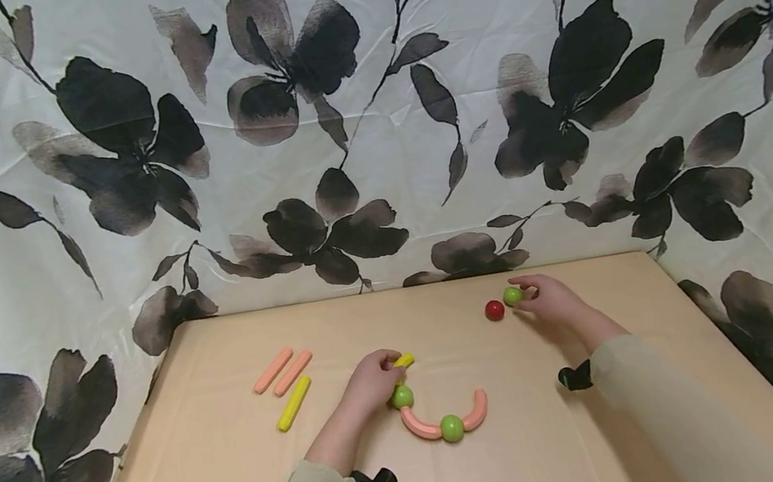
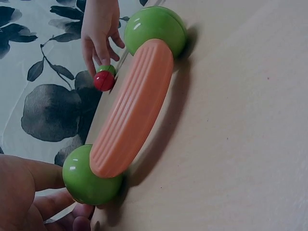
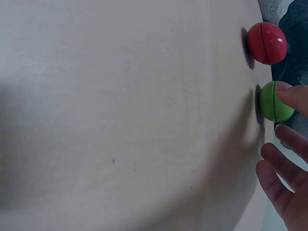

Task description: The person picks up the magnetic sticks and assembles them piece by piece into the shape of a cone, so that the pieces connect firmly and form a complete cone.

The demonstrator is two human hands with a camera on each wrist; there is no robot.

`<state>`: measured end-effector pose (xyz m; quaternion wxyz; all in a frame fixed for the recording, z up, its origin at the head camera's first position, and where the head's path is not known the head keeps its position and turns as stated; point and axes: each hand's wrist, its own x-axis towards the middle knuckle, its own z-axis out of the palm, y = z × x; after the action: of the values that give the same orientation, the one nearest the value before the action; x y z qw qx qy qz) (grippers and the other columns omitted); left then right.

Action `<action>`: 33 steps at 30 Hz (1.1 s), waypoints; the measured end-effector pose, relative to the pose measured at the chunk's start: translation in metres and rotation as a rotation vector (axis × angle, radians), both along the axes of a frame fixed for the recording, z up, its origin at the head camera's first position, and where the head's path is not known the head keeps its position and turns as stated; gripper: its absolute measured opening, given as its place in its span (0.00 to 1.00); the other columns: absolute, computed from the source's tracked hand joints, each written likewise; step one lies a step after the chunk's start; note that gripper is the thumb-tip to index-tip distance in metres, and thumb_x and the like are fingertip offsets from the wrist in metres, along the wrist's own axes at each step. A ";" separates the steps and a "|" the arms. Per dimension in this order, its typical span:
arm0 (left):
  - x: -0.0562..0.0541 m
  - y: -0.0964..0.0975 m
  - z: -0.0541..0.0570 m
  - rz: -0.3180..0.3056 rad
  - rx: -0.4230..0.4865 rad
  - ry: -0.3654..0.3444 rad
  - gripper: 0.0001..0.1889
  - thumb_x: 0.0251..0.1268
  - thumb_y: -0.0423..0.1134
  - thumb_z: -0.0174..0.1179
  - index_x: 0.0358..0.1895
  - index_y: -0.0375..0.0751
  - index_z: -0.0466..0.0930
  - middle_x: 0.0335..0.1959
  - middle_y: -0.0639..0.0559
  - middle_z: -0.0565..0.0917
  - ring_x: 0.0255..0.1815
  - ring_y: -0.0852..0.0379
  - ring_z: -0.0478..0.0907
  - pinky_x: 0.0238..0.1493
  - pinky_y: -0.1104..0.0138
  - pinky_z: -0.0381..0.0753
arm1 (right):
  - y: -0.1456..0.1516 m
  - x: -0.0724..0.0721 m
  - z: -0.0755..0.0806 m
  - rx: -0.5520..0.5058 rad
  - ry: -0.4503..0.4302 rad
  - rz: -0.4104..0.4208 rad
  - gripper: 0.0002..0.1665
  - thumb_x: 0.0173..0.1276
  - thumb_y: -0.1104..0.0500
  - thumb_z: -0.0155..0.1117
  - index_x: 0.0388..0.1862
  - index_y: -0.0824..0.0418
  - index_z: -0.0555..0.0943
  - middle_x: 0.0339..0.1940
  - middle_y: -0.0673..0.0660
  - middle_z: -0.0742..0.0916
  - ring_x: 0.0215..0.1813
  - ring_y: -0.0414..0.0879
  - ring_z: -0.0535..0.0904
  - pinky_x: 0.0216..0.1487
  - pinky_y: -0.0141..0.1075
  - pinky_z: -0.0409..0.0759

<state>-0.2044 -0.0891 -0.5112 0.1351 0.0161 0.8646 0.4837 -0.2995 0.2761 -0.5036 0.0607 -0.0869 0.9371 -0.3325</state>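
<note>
At one o'clock from the curved pink sticks [image 1: 420, 427], the right hand [image 1: 548, 300] pinches a green ball [image 1: 512, 296] — red ball [image 1: 494, 310] at its eight o'clock — while the left hand [image 1: 374, 378] pinches a yellow stick [image 1: 405, 360] at another green ball's [image 1: 402, 396] twelve o'clock.

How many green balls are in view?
3. One green ball is by the left hand, at a curved pink piece's far end; another sits between that piece and a second curved piece; the third is at the right hand, beside the red ball. None seems hidden.
</note>
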 end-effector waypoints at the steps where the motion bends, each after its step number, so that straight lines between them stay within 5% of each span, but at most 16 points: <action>1: 0.000 0.001 0.000 -0.001 0.000 0.001 0.17 0.70 0.36 0.59 0.58 0.35 0.79 0.41 0.48 0.77 0.40 0.54 0.73 0.37 0.66 0.74 | 0.000 -0.001 0.000 0.001 0.000 -0.001 0.31 0.67 0.62 0.67 0.68 0.67 0.73 0.56 0.70 0.79 0.47 0.58 0.77 0.50 0.50 0.74; 6: -0.001 0.004 0.001 -0.001 0.004 0.002 0.17 0.69 0.37 0.60 0.58 0.35 0.79 0.40 0.48 0.77 0.39 0.54 0.73 0.36 0.66 0.74 | 0.000 -0.003 -0.001 0.012 0.001 -0.002 0.29 0.67 0.61 0.68 0.65 0.68 0.75 0.53 0.69 0.81 0.50 0.59 0.76 0.55 0.52 0.72; 14: -0.001 0.008 0.001 0.027 0.005 -0.011 0.17 0.69 0.38 0.61 0.58 0.36 0.79 0.38 0.49 0.76 0.37 0.54 0.73 0.33 0.66 0.73 | 0.000 -0.002 -0.002 0.032 0.006 -0.015 0.25 0.66 0.61 0.68 0.62 0.67 0.78 0.44 0.64 0.82 0.45 0.56 0.74 0.47 0.46 0.72; 24: 0.000 0.009 0.001 0.079 -0.001 -0.012 0.17 0.68 0.36 0.62 0.57 0.37 0.80 0.40 0.49 0.77 0.41 0.53 0.73 0.36 0.66 0.74 | 0.002 0.007 -0.003 0.007 -0.024 -0.088 0.25 0.68 0.57 0.67 0.63 0.60 0.77 0.49 0.62 0.80 0.46 0.56 0.74 0.47 0.45 0.72; 33: 0.000 0.008 0.001 0.086 0.022 0.006 0.16 0.67 0.34 0.62 0.56 0.36 0.81 0.40 0.49 0.78 0.42 0.53 0.73 0.40 0.64 0.74 | 0.002 0.018 0.015 -0.011 0.048 -0.108 0.24 0.65 0.58 0.68 0.58 0.60 0.74 0.53 0.65 0.81 0.46 0.57 0.73 0.44 0.44 0.70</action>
<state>-0.2039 -0.0809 -0.5100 0.1116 -0.0182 0.8596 0.4984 -0.2812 0.2778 -0.4889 0.0198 -0.0443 0.9397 -0.3385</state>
